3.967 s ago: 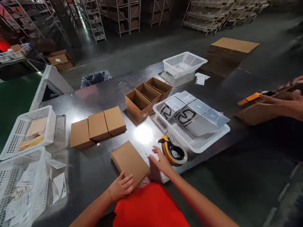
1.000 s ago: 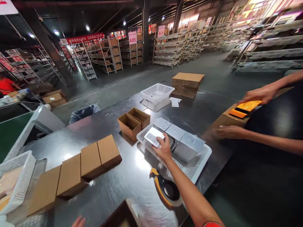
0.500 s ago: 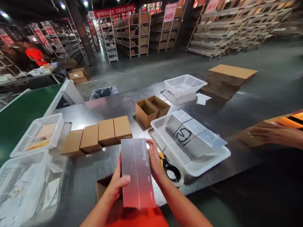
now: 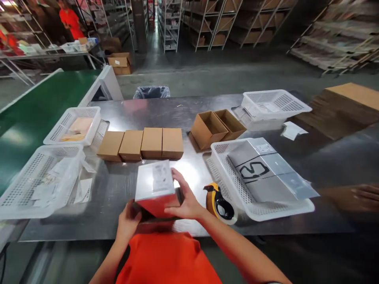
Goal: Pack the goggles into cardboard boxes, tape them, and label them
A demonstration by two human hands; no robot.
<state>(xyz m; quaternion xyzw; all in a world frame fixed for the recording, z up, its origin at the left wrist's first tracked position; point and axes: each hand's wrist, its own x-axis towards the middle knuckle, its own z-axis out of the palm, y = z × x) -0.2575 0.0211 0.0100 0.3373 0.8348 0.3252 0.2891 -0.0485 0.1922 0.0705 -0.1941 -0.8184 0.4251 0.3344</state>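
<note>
Between my hands is a glossy box (image 4: 155,183), white with print on top and red on the side facing me. My right hand (image 4: 187,199) grips it from the right, thumb across the red side. Beneath it, at the table's front edge, a brown cardboard box (image 4: 155,227) shows only in part. My left hand (image 4: 128,221) is closed at that carton's left side, its fingers partly blurred. To the right of my right hand lies a yellow and black tape dispenser (image 4: 220,205).
Several closed cartons (image 4: 152,142) stand in a row ahead, with two open cartons (image 4: 209,128) to their right. A white basket (image 4: 254,211) holds a grey package (image 4: 263,173). More baskets (image 4: 41,211) with papers are at left, beside a green conveyor (image 4: 53,92). Another person's hand (image 4: 367,197) is at far right.
The glossy box has been tipped so its white printed end faces up. My left hand has left it and dropped to the carton below. The view has swung right and down.
</note>
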